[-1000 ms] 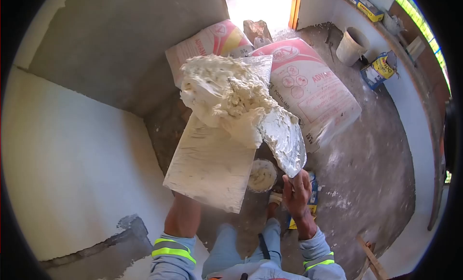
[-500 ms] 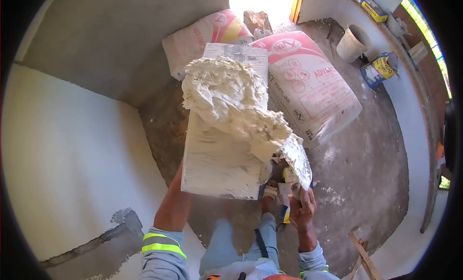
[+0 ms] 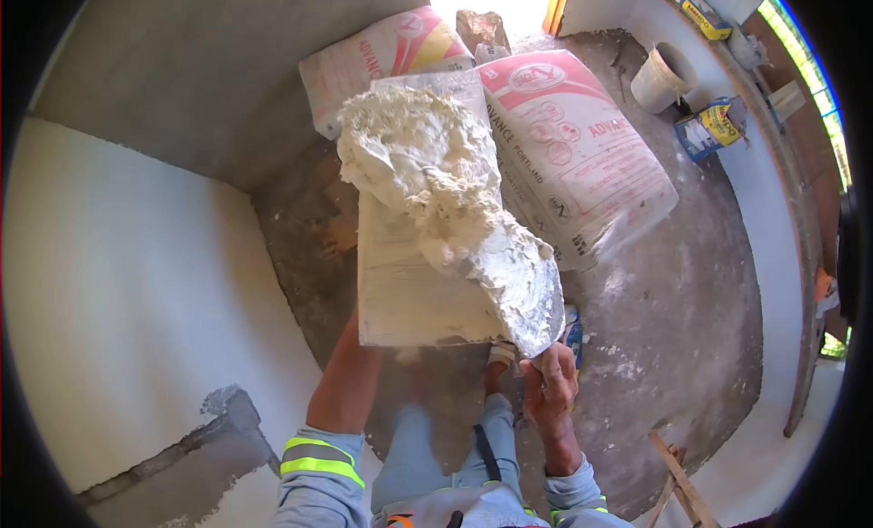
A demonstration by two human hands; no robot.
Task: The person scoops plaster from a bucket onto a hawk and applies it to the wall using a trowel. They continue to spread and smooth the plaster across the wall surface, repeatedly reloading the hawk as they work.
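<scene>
A rectangular plasterer's hawk [image 3: 414, 301] is held up in front of me, smeared with pale plaster. A thick heap of wet plaster [image 3: 418, 150] covers its far half and runs down to the right onto a trowel [image 3: 544, 305]. My right hand [image 3: 551, 382] is closed around the trowel's handle near the hawk's near right corner, with the plaster-covered blade over the right edge. My left forearm [image 3: 346, 387] reaches under the hawk, bearing it from below; the hand and its fingers are hidden by the board.
Two cement bags, one at right [image 3: 582, 155] and one at back left [image 3: 364, 60], lie beyond the hawk. A bucket [image 3: 662, 78] and a blue-yellow bag [image 3: 711, 128] stand by the right wall. Wood pieces [image 3: 677, 482] lean at lower right. A low ledge [image 3: 182, 446] is at lower left.
The trowel and my right hand have shifted left and slightly away from me. The hawk's near edge has moved away and a little right, so blade and hawk now overlap more.
</scene>
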